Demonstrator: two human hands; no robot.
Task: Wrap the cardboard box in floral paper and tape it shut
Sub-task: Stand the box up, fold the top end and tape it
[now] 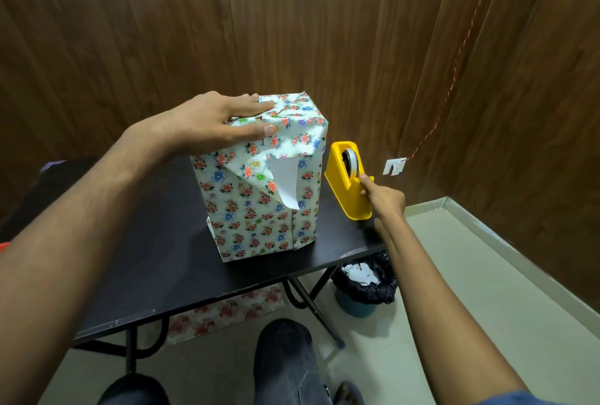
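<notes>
The cardboard box (259,177), already covered in floral paper (246,213), stood upright on the black table (156,274), toward its far right corner, w/ the yellow tape dispenser (349,183) just beside it at the table's right edge. The left hand (214,122) lay flat on the box top, fingers straight and close together, thumb out along the near top edge, pressing the folded paper down. The right hand (383,200) reached to the dispenser, index fingertip at the cutter end; whether it was pinching a tape end couldn't be told, since the other fingers were curled under and hidden. One triangular flap (276,177) hung loose on the near side, its white underside curling outward, not yet taped. Main risks, as judged: if the left hand eased off or shifted while the right pulled tape, the top folds would prob. spring open and the seam would gape. The dispenser sat v. near the table's right edge, so a sideways tug could drag or tip it off toward the bin (365,287) below. A one-handed pull might also twist the tape or stick it to itself. The tall box could rock if pressed off-centre. The loose flap might crease or tear if caught while taping.
</notes>
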